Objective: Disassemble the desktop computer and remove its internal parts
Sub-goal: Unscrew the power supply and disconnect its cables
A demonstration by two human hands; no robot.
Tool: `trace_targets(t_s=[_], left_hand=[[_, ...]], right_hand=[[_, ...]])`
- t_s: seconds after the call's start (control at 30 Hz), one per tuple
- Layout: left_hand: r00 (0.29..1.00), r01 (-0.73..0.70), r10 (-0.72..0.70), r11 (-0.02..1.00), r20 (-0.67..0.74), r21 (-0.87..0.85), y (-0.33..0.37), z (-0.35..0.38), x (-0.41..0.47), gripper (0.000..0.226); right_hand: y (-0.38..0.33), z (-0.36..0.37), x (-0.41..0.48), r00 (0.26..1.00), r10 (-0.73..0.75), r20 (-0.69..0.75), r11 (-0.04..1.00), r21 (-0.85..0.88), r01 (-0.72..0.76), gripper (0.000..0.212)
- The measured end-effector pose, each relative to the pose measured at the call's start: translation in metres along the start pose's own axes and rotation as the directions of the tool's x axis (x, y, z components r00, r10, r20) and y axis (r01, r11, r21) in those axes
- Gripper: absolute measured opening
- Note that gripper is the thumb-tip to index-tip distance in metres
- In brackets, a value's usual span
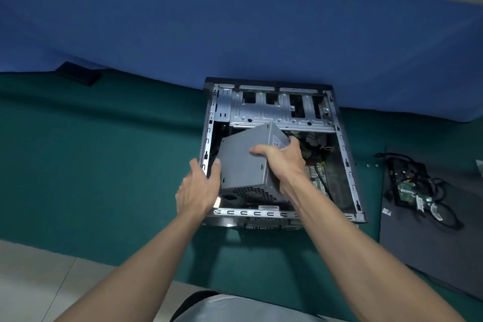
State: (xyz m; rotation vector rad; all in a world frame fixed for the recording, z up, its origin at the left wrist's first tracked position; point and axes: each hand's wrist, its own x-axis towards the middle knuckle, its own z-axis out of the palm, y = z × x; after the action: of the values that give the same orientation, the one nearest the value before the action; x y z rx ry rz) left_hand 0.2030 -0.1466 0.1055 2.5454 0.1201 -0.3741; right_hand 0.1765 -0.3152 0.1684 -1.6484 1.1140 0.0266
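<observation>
PSU point(245, 162) sitting tilted, half out of the case point(347, 162), at its near-left corner, vented face toward the wearer. Case lying open on the green desk point(104, 165).

Right hand point(283, 159) gripping the PSU's far right edge, thumb lying on top. Left hand point(198, 191) spread, straddling the case's left wall, thumb touching the PSU's side.

Judging: stiff steel box, heavy, smooth-sided; a one-handed hold is risking a slip, so gripping opposite sides looks safer. Cables point(311, 146) bunching behind it, probably tugging against any lift.
</observation>
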Motion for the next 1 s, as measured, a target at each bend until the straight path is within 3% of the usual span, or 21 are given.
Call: trace_targets(t_s=[0.1, 0.3, 0.43, 0.53, 0.73, 0.9, 1.0], left_hand=[[0.998, 0.005, 0.009, 0.979, 0.068, -0.204, 0.002, -0.007, -0.001, 0.070], [0.962, -0.218, 0.268, 0.869, 0.052, -0.444, 0.027, -0.031, 0.000, 0.065], [0.908, -0.121, 0.355, 0.732, 0.224, -0.670, 0.064, -0.042, -0.001, 0.060], [0.866, 0.002, 0.376, 0.657, 0.330, -0.754, 0.094, -0.049, -0.013, 0.057], [0.754, -0.022, 0.538, 0.595, 0.377, -0.804, 0.146, -0.057, -0.046, 0.091], [0.781, -0.034, 0.524, 0.580, 0.341, -0.814, 0.195, -0.037, -0.090, 0.073], [0.755, 0.065, 0.520, 0.547, 0.400, -0.835, 0.219, -0.015, -0.106, 0.066]], right_hand=[[-0.008, -0.028, -0.018, 1.000, -0.007, -0.020, 0.987, 0.159, 0.010, 0.102], [-0.013, -0.078, -0.053, 0.996, -0.039, 0.079, 0.907, 0.421, 0.002, 0.056], [-0.001, -0.104, -0.070, 0.951, -0.032, 0.309, 0.767, 0.618, -0.175, 0.040], [0.011, -0.125, -0.077, 0.916, -0.112, 0.386, 0.676, 0.705, -0.215, 0.027], [0.034, -0.166, -0.068, 0.860, -0.296, 0.416, 0.477, 0.844, -0.244, 0.025], [0.050, -0.204, -0.041, 0.813, -0.417, 0.407, 0.407, 0.883, -0.234, 0.034], [0.059, -0.232, -0.022, 0.801, -0.448, 0.396, 0.367, 0.899, -0.239, 0.039]])
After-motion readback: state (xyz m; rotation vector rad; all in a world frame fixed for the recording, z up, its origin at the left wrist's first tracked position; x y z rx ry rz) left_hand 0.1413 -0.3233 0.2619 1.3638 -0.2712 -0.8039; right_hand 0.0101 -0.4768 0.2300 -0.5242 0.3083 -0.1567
